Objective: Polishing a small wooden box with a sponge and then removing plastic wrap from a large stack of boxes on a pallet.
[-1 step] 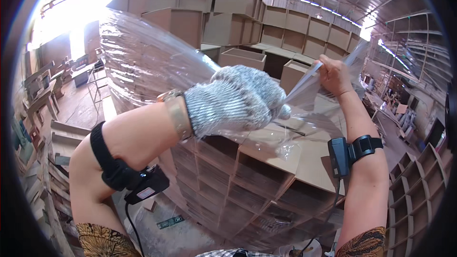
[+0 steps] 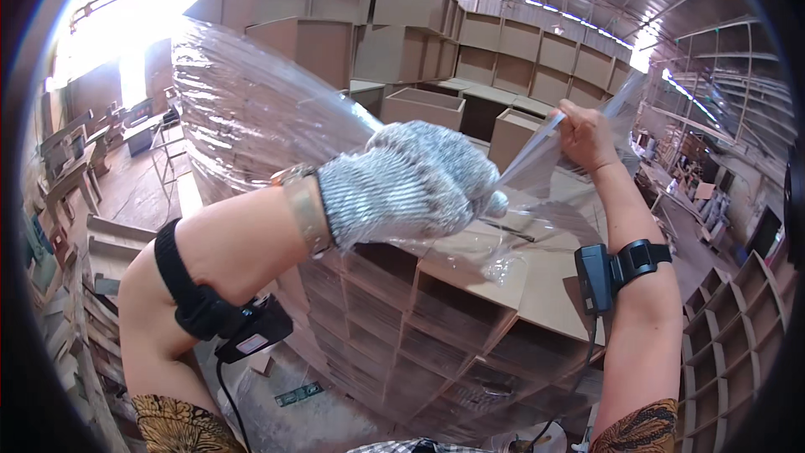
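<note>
Clear stretch film [image 2: 243,109] wraps round a stack of brown wooden cabinet boxes and runs across in front of me. In a grey knit glove, my left hand [image 2: 419,180] is closed on a gathered part of the film. My bare right hand [image 2: 587,136] pinches the film farther right, and a taut strip spans the gap between both hands. Below them lies the cabinet's flat brown top [image 2: 478,264], with open compartments [image 2: 461,306] under it, seen partly through the film. A thin dark tool-like object [image 2: 513,231] rests on that top beside my left hand; its kind is unclear.
Taller cabinet boxes [image 2: 411,8] are stacked behind. A compartmented wooden frame [image 2: 738,344] stands at the lower right, and wooden boards [image 2: 80,327] lie at the lower left. Benches [image 2: 142,130] stand far left. A green strip [image 2: 299,393] lies on the floor.
The view has shifted very slightly. Both hands keep their hold on the film.
</note>
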Demonstrator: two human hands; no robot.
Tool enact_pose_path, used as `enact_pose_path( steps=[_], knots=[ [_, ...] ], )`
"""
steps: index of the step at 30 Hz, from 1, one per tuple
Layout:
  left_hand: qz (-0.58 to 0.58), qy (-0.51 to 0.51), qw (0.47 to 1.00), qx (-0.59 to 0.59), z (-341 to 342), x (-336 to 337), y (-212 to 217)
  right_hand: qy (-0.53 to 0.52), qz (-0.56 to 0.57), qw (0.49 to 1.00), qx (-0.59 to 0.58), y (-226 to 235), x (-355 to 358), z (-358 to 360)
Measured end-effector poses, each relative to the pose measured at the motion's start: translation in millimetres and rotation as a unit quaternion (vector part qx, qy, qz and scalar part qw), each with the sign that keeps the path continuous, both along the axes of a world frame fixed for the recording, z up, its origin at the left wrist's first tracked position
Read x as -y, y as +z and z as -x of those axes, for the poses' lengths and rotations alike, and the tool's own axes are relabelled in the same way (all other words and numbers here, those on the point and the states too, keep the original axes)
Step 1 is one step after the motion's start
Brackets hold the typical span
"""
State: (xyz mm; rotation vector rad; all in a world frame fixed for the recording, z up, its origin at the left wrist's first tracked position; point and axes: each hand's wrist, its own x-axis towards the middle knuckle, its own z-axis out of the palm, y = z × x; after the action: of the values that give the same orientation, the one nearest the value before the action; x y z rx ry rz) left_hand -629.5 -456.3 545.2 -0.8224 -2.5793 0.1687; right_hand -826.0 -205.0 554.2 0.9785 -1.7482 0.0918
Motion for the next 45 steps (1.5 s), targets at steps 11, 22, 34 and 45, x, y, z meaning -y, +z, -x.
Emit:
enact_pose_path(
  steps=[11,22,34,45],
  knots=[
    [0.007,-0.107,0.994,-0.023,-9.9,20.1,-20.7,-0.037,-0.017,0.999,0.005,-6.8,-34.7,10.2],
    [-0.098,-0.036,0.989,-0.109,29.2,7.4,-25.7,-0.093,0.009,0.995,0.028,58.4,-13.3,-44.9],
    [-0.248,-0.211,0.933,-0.157,56.5,-12.4,28.9,0.114,-0.011,0.951,0.287,46.3,19.5,-146.8],
    [-0.257,-0.221,0.941,-0.008,19.7,-3.3,7.9,-0.121,0.08,0.989,0.031,25.5,44.1,-87.5]
  ],
)
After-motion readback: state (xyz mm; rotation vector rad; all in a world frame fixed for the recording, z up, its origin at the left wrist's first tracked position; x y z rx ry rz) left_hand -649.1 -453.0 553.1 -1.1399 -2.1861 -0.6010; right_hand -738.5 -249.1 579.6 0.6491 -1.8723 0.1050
